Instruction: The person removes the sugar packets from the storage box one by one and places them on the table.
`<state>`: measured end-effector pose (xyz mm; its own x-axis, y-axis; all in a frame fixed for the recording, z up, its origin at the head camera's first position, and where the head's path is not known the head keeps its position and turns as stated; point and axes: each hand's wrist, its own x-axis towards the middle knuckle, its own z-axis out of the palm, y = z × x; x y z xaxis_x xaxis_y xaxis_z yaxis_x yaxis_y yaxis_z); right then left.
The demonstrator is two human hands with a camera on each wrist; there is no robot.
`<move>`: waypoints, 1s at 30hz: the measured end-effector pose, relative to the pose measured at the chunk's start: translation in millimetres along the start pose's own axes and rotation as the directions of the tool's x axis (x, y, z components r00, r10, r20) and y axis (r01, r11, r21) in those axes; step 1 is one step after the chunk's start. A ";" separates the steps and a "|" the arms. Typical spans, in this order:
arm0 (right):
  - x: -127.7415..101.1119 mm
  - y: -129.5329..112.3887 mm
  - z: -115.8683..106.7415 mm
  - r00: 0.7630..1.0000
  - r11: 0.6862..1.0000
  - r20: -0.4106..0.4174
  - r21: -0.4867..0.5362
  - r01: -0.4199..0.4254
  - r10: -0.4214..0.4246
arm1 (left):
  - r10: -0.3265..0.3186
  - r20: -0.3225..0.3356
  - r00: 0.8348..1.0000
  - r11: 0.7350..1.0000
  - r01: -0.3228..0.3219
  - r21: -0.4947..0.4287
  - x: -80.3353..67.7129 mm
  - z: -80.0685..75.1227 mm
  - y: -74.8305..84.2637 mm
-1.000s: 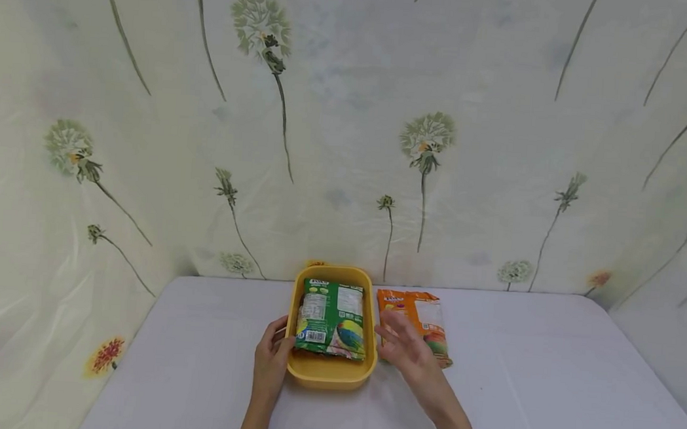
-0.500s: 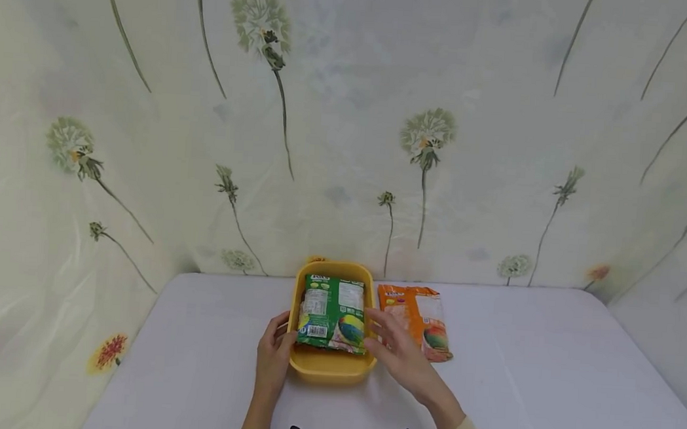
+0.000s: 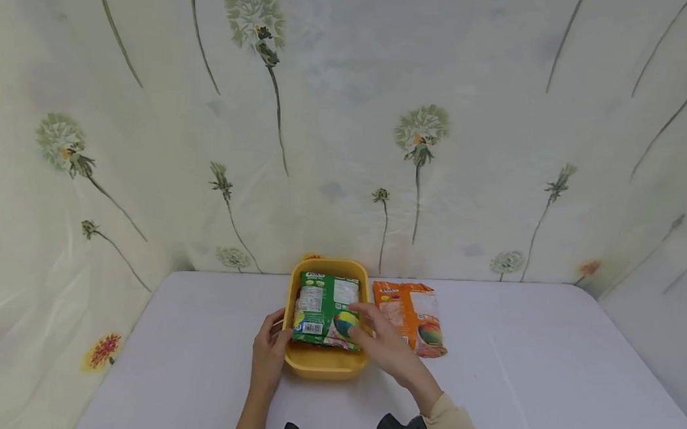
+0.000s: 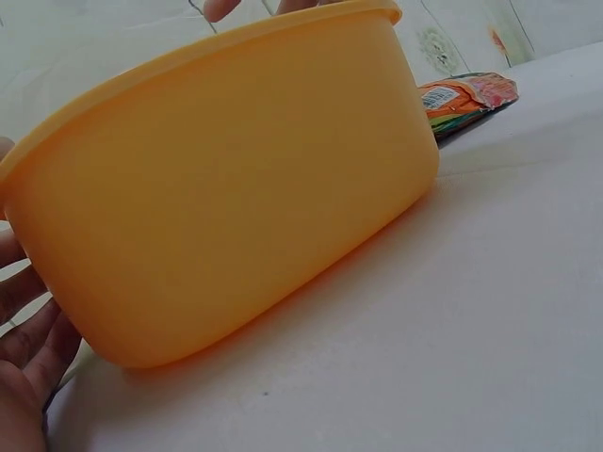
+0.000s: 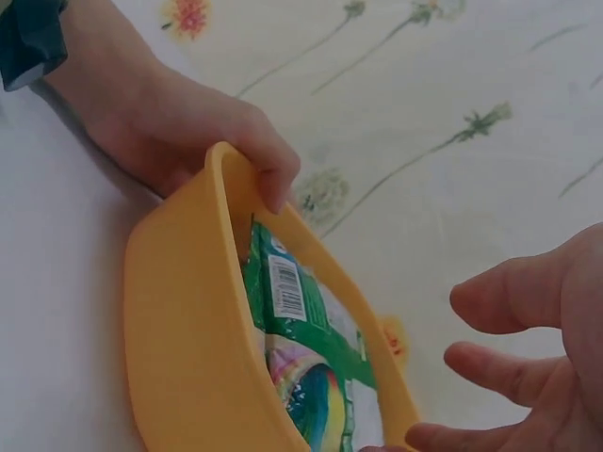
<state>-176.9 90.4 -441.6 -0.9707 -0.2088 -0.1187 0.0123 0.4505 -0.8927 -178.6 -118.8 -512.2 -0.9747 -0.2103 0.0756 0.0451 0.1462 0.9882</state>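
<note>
A yellow plastic tub [image 3: 323, 373] stands on the white table with a green candy packet [image 3: 317, 310] inside. At its left side, my left hand [image 3: 268, 357] grips the wall; in the right wrist view the left thumb [image 5: 277, 185] hooks over the rim. My right hand [image 3: 391, 350] reaches over the tub's right rim, above the lower right part of the green packet. Its thumb and fingers are spread apart in the right wrist view, holding nothing. Whether a fingertip touches the packet I cannot tell. More contents beneath the packet are hidden.
Just right of the tub lies an orange candy packet [image 3: 426, 305], partly behind my right hand. White cloth [image 3: 546, 384] covers the table. A dandelion-patterned curtain [image 3: 348, 142] hangs directly behind the table's back edge.
My right hand has moved left, from beside the orange packet to over the tub and green packet. My left hand keeps its hold on the tub. The head view has shifted slightly.
</note>
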 end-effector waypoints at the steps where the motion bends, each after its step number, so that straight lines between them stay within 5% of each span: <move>1: 0.6 -0.4 0.4 1.000 1.000 0.004 -0.007 -0.012 0.012 | -0.003 -0.001 1.000 1.000 0.003 -0.002 1.6 0.6 -3.3; 9: 3.5 -3.1 4.2 0.997 0.998 0.036 0.006 -0.068 0.067 | -0.019 0.002 1.000 0.999 0.019 -0.042 12.0 7.8 -32.2; 21: 7.2 -3.0 -0.9 0.993 0.991 0.071 0.095 -0.096 0.089 | 0.008 -0.015 1.000 1.000 -0.008 -0.022 10.2 8.1 -33.3; 30: 16.4 -3.6 1.8 0.992 0.994 0.079 0.054 -0.100 0.096 | 0.006 -0.024 1.000 1.000 -0.006 -0.007 13.2 5.7 -34.3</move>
<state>-192.5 83.8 -441.1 -0.9432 -0.2323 -0.2376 0.1223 0.4220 -0.8983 -194.3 -121.1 -545.9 -0.9688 -0.2330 0.0848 0.0527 0.1407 0.9887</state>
